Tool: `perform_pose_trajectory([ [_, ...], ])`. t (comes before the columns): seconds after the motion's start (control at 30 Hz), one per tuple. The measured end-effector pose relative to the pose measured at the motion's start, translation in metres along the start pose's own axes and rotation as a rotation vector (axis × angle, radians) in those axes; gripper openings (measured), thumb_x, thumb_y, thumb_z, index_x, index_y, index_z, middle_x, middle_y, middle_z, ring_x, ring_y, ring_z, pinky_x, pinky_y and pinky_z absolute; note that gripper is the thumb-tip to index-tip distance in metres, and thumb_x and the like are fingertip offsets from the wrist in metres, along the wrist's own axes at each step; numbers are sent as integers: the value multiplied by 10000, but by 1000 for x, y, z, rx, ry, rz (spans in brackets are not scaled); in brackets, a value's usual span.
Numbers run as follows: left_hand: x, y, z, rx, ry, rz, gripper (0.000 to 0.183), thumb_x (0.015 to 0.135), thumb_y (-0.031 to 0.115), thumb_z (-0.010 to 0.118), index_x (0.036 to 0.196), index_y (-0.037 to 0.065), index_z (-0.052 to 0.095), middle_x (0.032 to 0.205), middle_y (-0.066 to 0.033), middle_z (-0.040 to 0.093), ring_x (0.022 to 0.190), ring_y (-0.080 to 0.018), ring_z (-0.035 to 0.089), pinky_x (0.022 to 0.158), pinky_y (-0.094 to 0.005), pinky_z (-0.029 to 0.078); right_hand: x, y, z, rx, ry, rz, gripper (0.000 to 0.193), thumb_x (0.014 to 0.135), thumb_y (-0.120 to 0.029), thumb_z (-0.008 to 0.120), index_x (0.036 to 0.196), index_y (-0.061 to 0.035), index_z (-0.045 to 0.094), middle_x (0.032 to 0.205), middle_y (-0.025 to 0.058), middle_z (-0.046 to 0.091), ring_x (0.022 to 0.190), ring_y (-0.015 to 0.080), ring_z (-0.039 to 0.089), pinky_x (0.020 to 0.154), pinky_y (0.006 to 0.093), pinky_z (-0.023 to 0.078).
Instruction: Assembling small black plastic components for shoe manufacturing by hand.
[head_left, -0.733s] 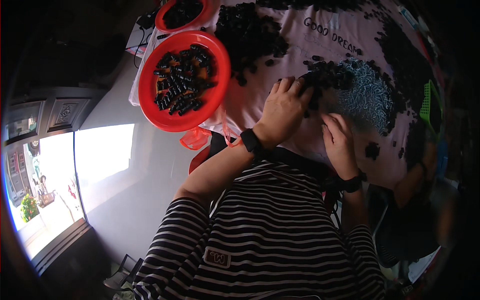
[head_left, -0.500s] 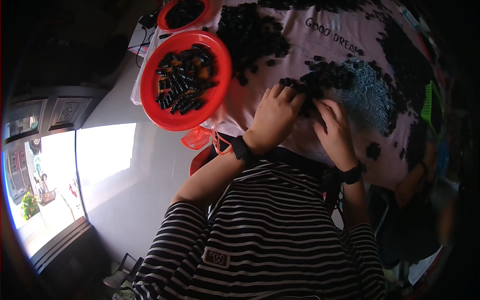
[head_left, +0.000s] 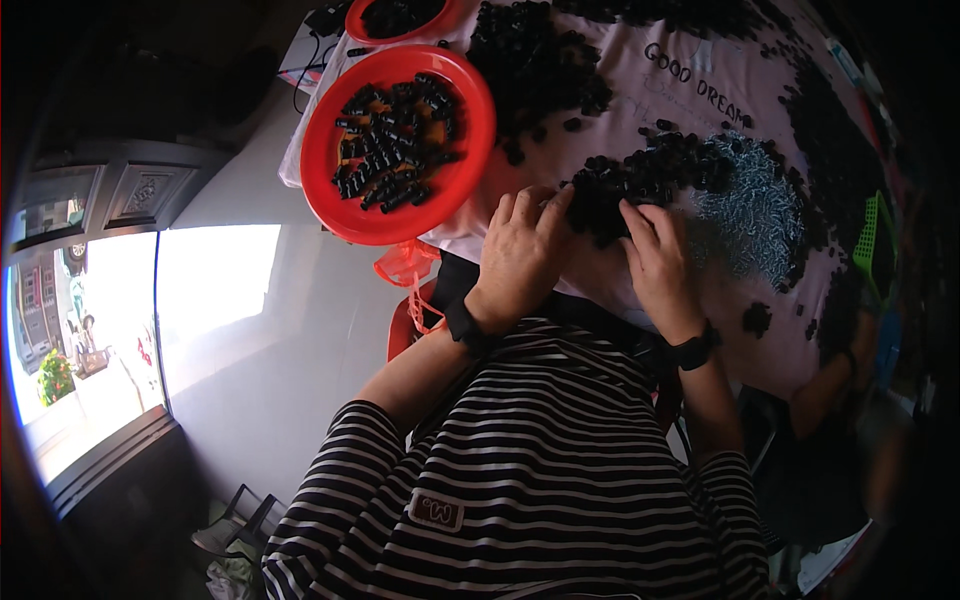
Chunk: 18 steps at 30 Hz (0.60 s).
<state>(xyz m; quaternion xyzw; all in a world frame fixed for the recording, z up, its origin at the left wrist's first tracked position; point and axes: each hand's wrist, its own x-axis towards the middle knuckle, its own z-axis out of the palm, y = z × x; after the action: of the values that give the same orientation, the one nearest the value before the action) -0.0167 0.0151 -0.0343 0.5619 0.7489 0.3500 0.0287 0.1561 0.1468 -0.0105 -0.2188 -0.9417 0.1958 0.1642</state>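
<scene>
Small black cylindrical parts lie in a pile [head_left: 600, 195] on a pink cloth in front of me. My left hand [head_left: 520, 250] is at the pile's near left edge, fingers curled inward; what they hold, if anything, is hidden. On the pile's right side, my right hand [head_left: 660, 265] has bent fingers, their tips among the black parts. Its grip is too dark to make out. Right of that hand spreads a heap of small silvery-blue screws [head_left: 755, 210]. A red round tray [head_left: 475, 130] at the left holds several longer black pieces.
A second red tray [head_left: 375, 38] with black parts stands behind the first. More black parts are heaped at the back [head_left: 530, 70] and along the right [head_left: 830, 150] of the pink cloth [head_left: 640, 95]. A green basket [head_left: 873, 235] and another person's arm [head_left: 825, 390] are at the right.
My left hand has drawn left and slightly nearer, opening a wider gap from my right hand. More of the black pile shows between them. The whole view has shifted slightly.
</scene>
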Motion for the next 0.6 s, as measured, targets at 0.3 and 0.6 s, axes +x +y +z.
perform_pose_trajectory([
  [0.3, -2, 5, 9, 3, 32, -26, 802, 741, 210, 820, 1429, -44, 495, 1158, -197, 602, 1015, -376, 596, 905, -445, 512, 15, -15, 12, 84, 32, -101, 428, 897, 50, 664, 1321, 12, 618, 1174, 149, 574, 1056, 318, 612, 880, 403, 525],
  [0.6, -4, 17, 2, 25, 5, -149, 935, 695, 305, 854, 1437, -108, 462, 1189, -207, 580, 1077, -369, 583, 960, -423, 496, 67, 6, 11, -44, 73, -205, 432, 848, 62, 583, 1264, -9, 674, 1138, 111, 640, 1066, 300, 606, 937, 408, 509],
])
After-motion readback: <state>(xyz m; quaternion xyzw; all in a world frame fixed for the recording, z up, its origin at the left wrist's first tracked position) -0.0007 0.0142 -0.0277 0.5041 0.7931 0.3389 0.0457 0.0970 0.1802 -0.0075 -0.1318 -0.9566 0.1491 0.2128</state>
